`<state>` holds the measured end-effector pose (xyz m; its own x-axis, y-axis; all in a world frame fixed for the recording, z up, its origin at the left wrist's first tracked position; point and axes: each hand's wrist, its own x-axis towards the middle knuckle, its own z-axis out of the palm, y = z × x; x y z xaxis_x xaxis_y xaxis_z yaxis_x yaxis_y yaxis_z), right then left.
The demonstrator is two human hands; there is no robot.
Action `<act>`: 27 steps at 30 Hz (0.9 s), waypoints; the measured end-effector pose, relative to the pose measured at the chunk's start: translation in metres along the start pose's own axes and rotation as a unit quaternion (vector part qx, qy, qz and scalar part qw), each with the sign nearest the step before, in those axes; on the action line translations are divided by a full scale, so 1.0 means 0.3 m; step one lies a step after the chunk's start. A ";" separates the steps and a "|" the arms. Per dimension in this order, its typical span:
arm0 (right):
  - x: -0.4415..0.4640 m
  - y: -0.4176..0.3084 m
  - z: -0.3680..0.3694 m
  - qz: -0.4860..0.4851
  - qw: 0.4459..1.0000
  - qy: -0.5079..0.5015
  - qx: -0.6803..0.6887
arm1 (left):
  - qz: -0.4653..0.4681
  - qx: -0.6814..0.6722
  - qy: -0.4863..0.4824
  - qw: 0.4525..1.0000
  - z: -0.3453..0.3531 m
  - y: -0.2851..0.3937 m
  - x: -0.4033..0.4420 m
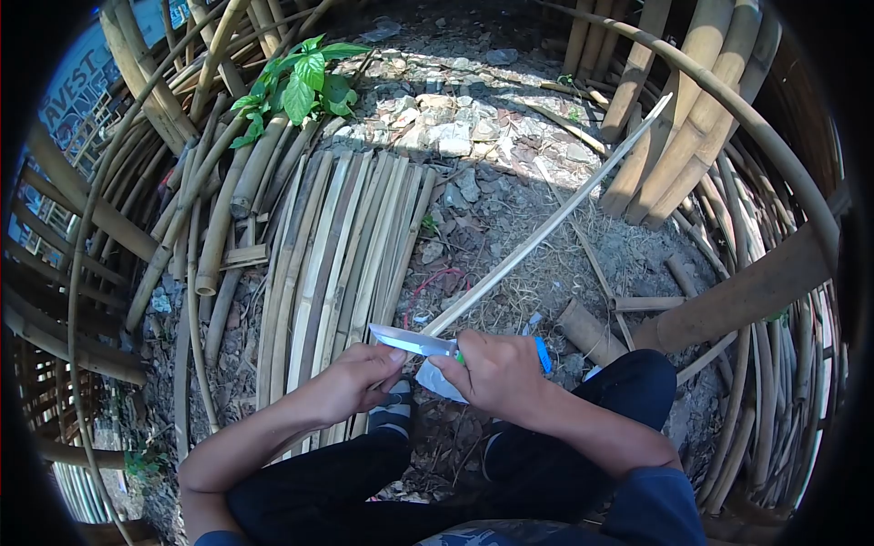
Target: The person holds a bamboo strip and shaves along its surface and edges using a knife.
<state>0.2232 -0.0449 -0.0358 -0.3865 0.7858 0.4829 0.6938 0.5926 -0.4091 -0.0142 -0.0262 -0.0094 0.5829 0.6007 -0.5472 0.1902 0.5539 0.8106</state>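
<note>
My right hand (499, 375) is wrapped round the handle of a knife (414, 342), where a bit of green shows. The blade points left, its tip just above my left hand (361, 382). My left fingers are closed in a pinch at the near end of a long, pale bamboo strip (537, 237); the exact grip is partly hidden. From under the blade the strip slants away to the upper right, its far end by the thick bamboo poles. Below the knife is a whitish sheet-like piece (441, 382), partly covered by my right hand.
Split bamboo slats (341, 246) lie side by side on the left. Thick bamboo poles (696, 118) stand at the upper right. A short bamboo piece (590, 333) lies right of my hands. Beyond are a leafy plant (305, 82) and stony ground (446, 136). Curved bamboo surrounds both sides.
</note>
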 end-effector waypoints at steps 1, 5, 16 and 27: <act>-0.002 0.006 0.001 0.001 1.000 0.000 0.000 | -0.006 -0.004 -0.003 1.000 0.003 0.008 -0.005; 0.006 0.090 -0.062 0.072 0.997 0.013 -0.036 | 0.008 -0.013 0.017 1.000 -0.001 0.029 -0.027; -0.013 -0.010 -0.032 0.060 0.997 -0.033 0.042 | -0.023 -0.011 -0.013 1.000 0.013 0.019 -0.025; -0.003 0.205 -0.128 0.134 0.986 0.022 -0.096 | -0.014 0.007 0.021 1.000 -0.008 0.008 -0.042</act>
<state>0.2894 -0.0159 -0.0317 -0.1495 0.8987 0.4124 0.8715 0.3168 -0.3744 -0.0232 -0.0310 -0.0010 0.5433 0.6087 -0.5782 0.2181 0.5628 0.7973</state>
